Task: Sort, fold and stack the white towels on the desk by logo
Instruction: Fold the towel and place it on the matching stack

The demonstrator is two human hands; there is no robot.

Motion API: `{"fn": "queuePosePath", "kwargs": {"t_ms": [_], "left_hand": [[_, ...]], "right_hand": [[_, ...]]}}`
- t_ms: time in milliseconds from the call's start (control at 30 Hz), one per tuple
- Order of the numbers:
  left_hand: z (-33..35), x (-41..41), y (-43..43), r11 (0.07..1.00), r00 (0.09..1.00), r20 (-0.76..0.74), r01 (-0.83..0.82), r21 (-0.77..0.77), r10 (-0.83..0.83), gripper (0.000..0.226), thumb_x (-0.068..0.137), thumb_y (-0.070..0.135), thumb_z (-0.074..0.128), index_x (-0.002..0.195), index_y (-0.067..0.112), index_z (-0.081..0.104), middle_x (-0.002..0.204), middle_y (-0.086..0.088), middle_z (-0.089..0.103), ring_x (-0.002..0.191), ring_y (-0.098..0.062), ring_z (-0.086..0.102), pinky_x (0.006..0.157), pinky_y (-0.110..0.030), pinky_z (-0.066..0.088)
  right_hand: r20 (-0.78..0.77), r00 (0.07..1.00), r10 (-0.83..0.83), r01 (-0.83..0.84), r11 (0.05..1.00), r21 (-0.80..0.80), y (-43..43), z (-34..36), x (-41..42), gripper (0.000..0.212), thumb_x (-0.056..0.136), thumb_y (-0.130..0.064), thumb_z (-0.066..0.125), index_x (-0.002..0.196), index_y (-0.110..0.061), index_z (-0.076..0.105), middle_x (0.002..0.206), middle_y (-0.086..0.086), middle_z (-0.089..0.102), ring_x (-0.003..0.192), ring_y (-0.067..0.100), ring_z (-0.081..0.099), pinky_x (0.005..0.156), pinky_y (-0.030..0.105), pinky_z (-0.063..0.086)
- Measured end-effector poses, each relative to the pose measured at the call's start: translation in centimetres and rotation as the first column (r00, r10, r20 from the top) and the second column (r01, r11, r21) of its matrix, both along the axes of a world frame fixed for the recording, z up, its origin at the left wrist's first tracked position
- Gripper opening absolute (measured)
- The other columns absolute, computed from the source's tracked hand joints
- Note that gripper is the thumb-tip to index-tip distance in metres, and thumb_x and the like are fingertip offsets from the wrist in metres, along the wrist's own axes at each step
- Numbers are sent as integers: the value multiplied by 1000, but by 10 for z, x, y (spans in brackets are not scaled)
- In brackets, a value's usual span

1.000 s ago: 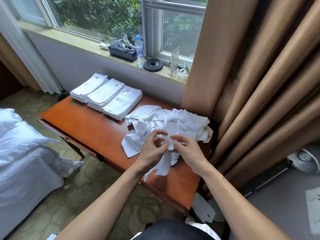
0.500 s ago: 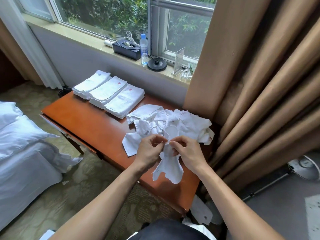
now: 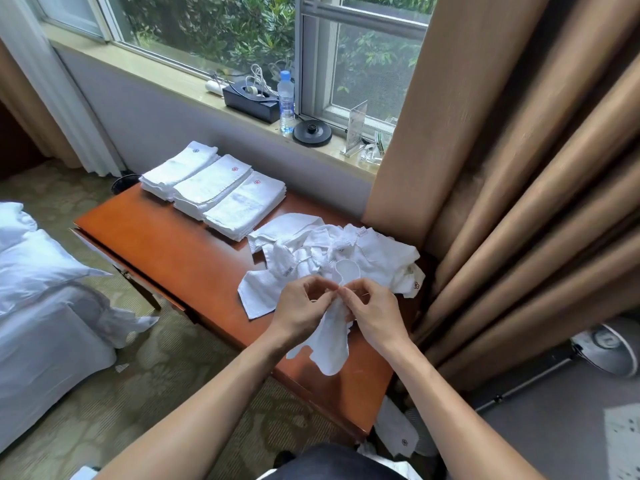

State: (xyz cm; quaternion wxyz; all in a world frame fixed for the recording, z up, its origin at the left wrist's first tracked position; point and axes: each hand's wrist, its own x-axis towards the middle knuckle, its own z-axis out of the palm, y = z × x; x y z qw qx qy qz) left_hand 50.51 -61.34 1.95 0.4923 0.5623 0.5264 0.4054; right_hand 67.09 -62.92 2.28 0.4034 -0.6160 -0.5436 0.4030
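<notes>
Pinching the top edge of a small white towel (image 3: 330, 344) between thumb and curled fingers of the left hand (image 3: 301, 311) and of the right hand (image 3: 375, 315), fingertips all but meeting; held above the near right part of the desk (image 3: 166, 244), hanging limp and crumpled between the wrists, lower end over the wood near the front edge; just behind the hands, a loose heap (image 3: 363, 254) of unfolded white towels on the desk's right end, one at its right side showing a red logo; farther left along the back edge, three folded piles side by side and touching: leftmost stack (image 3: 180, 166) with a dark logo on top, middle stack (image 3: 213, 181) and right stack (image 3: 246, 206) each with a red one; beyond, on the windowsill, a water bottle (image 3: 286, 100), a black box (image 3: 250, 100) with white cables, a round black base (image 3: 311, 133); tan curtain (image 3: 502, 168) right of the desk; white bed (image 3: 41, 306) at left; on the floor by the desk's near right corner, a fallen towel (image 3: 394, 431) with a dark logo.
</notes>
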Motion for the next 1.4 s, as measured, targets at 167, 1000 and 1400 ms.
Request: {"fn": "queuePosePath", "kwargs": {"t_ms": [167,1000,1400], "left_hand": [[9,7,14,991,991,-125,-36,128,52,25,92,-4,58,90,18,69,88,6,72,87,-5,68,85,-31,57],[16,59,73,932,902,-307,-217,289,305,31,95,-4,49,102,21,66,108,-4,63,85,-11,71,81,-28,59],[24,104,43,984,987,-75,-147,-104,140,50,95,23,67,139,25,44,148,6,40,132,-12,55,100,-23,50]], "right_hand": [[432,899,80,-103,994,31,8,-9,35,23,98,-54,59,89,-33,63,89,-11,55,81,6,56,71,31,49],[-14,974,226,-227,974,-22,75,2,109,10,95,-36,74,92,-27,70,90,-11,72,81,5,66,78,27,53],[-298,913,280,-313,947,-70,105,20,88,22,95,-24,77,94,-4,68,93,14,77,85,28,77,86,47,63]]}}
